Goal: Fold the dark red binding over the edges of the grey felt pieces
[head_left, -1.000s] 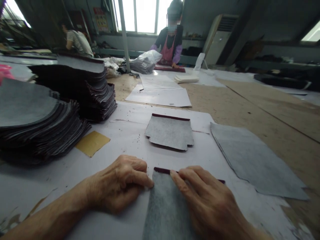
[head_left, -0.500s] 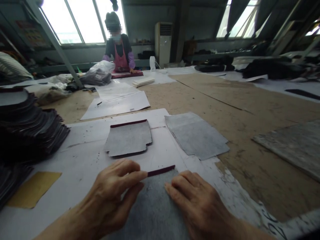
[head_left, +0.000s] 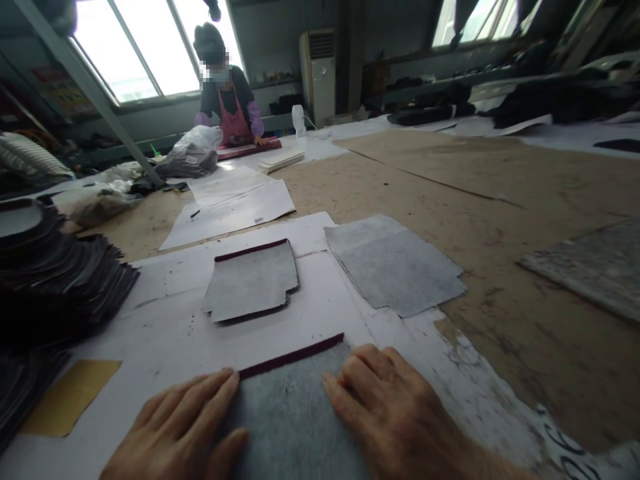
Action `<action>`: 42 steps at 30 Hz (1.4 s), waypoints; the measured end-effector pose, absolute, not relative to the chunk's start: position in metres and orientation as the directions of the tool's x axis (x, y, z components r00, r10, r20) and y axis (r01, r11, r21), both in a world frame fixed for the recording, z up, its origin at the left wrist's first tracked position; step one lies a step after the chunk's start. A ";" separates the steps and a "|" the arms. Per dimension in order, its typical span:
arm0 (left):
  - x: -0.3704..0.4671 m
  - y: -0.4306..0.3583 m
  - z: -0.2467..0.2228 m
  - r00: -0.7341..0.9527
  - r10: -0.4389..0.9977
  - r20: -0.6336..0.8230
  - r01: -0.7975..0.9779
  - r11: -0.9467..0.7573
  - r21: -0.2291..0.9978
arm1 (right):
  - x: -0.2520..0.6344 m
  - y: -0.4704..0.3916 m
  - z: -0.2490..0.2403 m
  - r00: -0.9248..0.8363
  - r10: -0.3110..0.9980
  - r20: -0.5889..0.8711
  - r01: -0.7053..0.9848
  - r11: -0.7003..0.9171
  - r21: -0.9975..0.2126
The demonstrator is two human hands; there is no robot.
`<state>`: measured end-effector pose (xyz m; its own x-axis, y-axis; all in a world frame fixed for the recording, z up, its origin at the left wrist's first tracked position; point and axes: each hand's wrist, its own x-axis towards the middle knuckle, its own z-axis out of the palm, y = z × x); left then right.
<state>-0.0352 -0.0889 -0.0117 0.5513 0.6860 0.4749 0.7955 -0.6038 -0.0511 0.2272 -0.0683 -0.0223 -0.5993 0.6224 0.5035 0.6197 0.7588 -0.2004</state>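
A grey fabric piece (head_left: 295,413) with a dark maroon folded strip along its top edge lies in front of me. My left hand (head_left: 185,427) rests flat at its left side, fingers stretched out and fingertips by the strip's left end. On the right side, my right hand (head_left: 400,413) is closed with bent fingers, its fingertips pressed on the piece's edge. Whether its thumb is under the edge is hidden. Beyond my hands lies a similar notched grey piece (head_left: 253,283) with a maroon top strip. Plain grey pieces (head_left: 395,263) lie to its right.
A tall stack of dark pieces (head_left: 70,287) stands at the left, with a yellow card (head_left: 73,397) nearer me. White paper (head_left: 165,333) covers part of the brown tabletop (head_left: 380,173). A person (head_left: 233,107) in a pink apron works across the table, beside a plastic bag (head_left: 193,153).
My left hand has let go of the maroon strip, moved left and down, and flattened at the piece's left side. More of the strip shows. My right hand stays at the right edge.
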 end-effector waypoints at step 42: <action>0.058 -0.024 -0.006 0.250 0.877 0.411 0.536 -0.479 0.695 | 0.219 -0.026 0.000 -0.153 0.988 -0.028 0.553 0.062 -0.831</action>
